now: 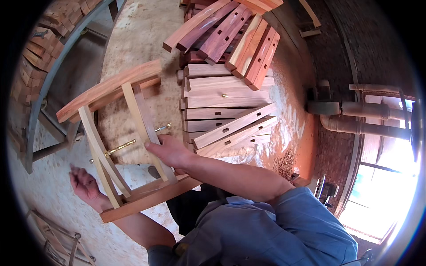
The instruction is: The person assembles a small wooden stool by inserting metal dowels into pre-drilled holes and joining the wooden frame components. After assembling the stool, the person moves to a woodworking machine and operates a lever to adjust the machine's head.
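Observation:
A wooden frame [153, 194] is tilted over the near edge of the workbench, with two thick reddish-brown rails and pale slats between them. My right hand [167, 153] is closed around one of its pale slats [141, 124], thumb on the upper face. To the left of the frame, my left hand [85, 185] is off the wood, fingers loosely bent and apart, with nothing visible in it. A brass-coloured rod [120, 147] shows between the slats. Another brass-coloured piece [163, 127] is just beyond my right hand; whether either is fixed to the frame I cannot tell.
Pale wooden bars [226, 95] with slots lie in rows on the workbench [133, 33], with darker red-brown bars [226, 33] stacked farther back. Wood blocks [42, 51] fill a rack at left. Sawdust [286, 162], pipes [368, 124] and a bright window are at right.

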The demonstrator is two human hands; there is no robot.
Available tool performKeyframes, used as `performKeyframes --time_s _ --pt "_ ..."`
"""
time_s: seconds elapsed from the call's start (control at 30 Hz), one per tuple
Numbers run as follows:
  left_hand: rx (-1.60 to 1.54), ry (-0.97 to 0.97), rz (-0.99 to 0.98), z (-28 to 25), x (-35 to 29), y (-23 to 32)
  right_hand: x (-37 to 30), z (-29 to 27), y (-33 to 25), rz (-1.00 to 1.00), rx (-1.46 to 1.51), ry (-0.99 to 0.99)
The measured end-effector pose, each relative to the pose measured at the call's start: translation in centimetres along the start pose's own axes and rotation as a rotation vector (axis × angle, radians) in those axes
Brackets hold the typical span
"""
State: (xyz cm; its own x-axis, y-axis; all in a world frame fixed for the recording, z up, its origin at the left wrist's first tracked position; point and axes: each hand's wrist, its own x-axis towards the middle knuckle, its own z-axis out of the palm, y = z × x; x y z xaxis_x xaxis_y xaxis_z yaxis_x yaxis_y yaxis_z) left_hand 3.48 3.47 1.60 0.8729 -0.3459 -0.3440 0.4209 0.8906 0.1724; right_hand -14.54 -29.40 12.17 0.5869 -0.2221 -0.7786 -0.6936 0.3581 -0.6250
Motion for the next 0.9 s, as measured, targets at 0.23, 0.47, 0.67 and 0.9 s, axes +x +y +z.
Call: performKeyframes --time_s 0.23,0.47,0.67,0.9 --pt "0.678 0.109 -0.056 1.5 -1.2 -1.6 0.2 0.5 0.3 -0.015 0.034 -0.034" --pt "1.649 0.305 -0.477 4.2 -4.8 -1.9 0.3 0.9 0.5 0.008 0.142 0.018" --pt "1.372 0.203 -0.489 5.6 -5.8 -6.1 1.3 1.3 2.3 0.032 0.33 -0.008" --pt "1.868 0.058 -0.231 7.9 -6.6 -10.4 2.8 0.9 3.4 0.005 0.315 0.034"
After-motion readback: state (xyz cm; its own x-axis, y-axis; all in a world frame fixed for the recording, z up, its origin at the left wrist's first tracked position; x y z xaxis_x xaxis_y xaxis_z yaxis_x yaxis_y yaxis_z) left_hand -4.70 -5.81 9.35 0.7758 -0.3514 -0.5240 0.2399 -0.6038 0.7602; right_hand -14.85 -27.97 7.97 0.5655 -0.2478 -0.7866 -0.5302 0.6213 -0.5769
